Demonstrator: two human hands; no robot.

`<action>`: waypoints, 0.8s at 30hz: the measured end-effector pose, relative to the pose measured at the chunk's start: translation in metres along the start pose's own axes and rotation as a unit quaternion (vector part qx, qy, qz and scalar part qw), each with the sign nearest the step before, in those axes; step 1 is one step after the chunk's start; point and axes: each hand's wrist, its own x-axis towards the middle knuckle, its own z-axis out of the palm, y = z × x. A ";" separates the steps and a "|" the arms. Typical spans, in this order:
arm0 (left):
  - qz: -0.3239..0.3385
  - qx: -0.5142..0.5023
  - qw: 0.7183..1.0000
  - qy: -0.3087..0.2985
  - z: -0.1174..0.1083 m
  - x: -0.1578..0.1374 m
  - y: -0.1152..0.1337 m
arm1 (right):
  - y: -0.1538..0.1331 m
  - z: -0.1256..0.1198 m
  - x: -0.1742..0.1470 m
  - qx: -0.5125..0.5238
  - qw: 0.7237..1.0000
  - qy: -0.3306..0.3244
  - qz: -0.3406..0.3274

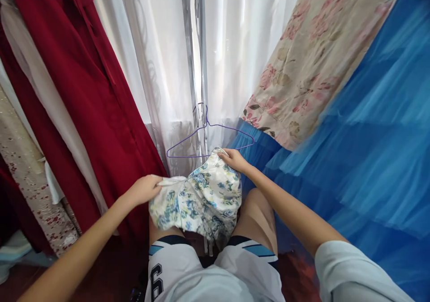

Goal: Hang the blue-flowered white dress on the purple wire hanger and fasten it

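Observation:
A white garment with blue and yellow flowers (211, 185) is stretched between my two hands, above my lap; I cannot tell whether it is a skirt or a top. My left hand (147, 189) pinches its upper left edge. At its upper right edge, the fingers and thumb of my right hand (234, 159) are closed on the cloth. Just behind the garment hangs a thin purple clothes hanger (186, 137) with no clothing on it. Its lower bar is partly hidden by the cloth and my right hand.
White curtains (235, 38) hang in front, with a narrow grey pole (203, 47) before them. Long red dresses (90, 91) crowd the left side. To the right hang a beige floral dress (302, 60) and a full blue tulle skirt (356, 159).

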 end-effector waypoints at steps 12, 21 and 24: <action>0.021 0.112 0.992 0.053 -0.047 0.103 -0.029 | -0.030 0.016 -0.015 -0.011 0.999 0.040 0.018; 0.098 0.116 0.983 0.102 -0.050 0.119 -0.009 | -0.038 0.023 -0.027 -0.082 0.993 0.047 0.066; 0.186 0.082 0.971 0.122 -0.054 0.128 0.023 | -0.047 0.026 -0.029 -0.069 0.996 0.027 0.044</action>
